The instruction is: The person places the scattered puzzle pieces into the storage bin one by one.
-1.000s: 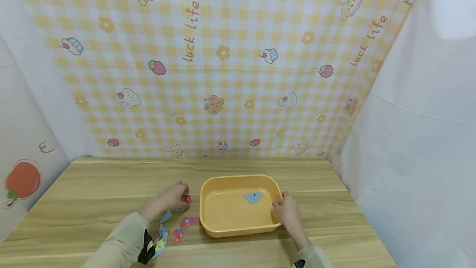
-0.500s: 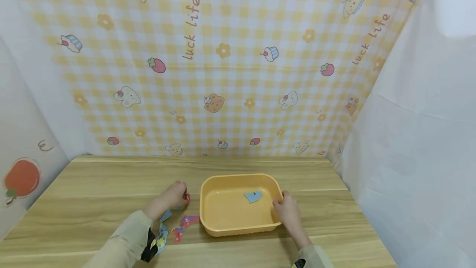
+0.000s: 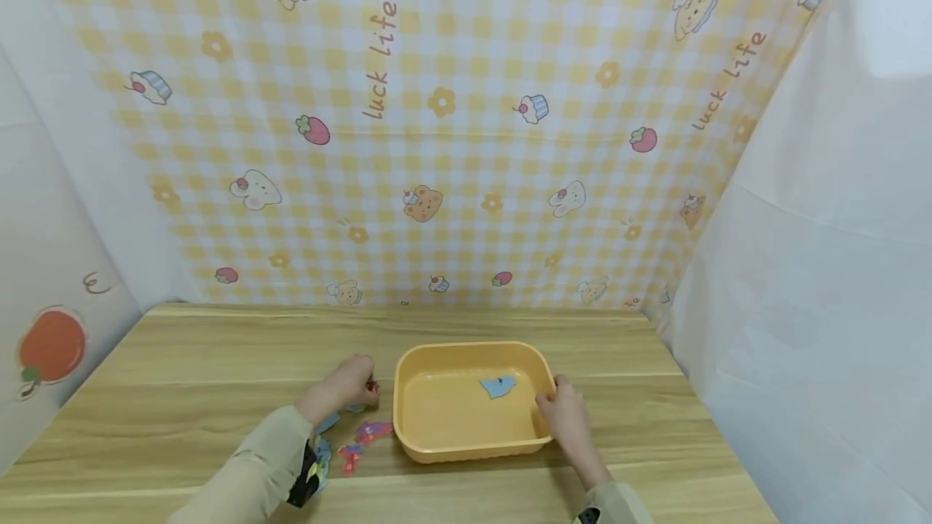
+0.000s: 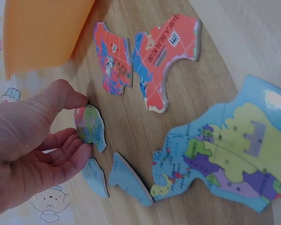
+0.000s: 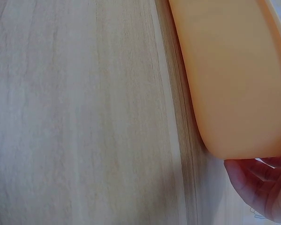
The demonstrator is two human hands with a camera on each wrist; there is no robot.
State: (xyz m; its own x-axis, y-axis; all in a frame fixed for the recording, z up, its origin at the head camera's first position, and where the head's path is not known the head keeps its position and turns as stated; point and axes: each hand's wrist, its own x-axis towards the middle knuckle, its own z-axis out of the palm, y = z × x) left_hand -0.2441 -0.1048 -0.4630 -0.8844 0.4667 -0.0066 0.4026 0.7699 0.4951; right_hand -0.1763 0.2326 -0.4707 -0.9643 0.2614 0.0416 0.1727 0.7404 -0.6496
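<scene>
My left hand [image 3: 345, 386] pinches a small red, green and blue puzzle piece [image 4: 90, 126] between thumb and fingers, just left of the yellow basket [image 3: 473, 454]. Two red pieces [image 4: 113, 58] [image 4: 161, 56] lie beside it on the table, and two light blue pieces [image 4: 96, 178] [image 4: 130, 179] lie close to the fingertips in the left wrist view. My right hand [image 3: 566, 419] grips the basket's right wall, thumb on the inner side. Inside the basket, near its back right, rests one blue piece [image 3: 498, 386].
A larger blue, yellow and purple map piece [image 4: 234, 150] lies nearer the wrist. The wooden table [image 3: 218, 346] extends on both sides of the basket. A checked yellow cloth [image 3: 466, 160] hangs behind its back edge.
My left hand has shifted slightly to the right with the piece in its fingers. The basket and my right hand hold nearly the same place.
</scene>
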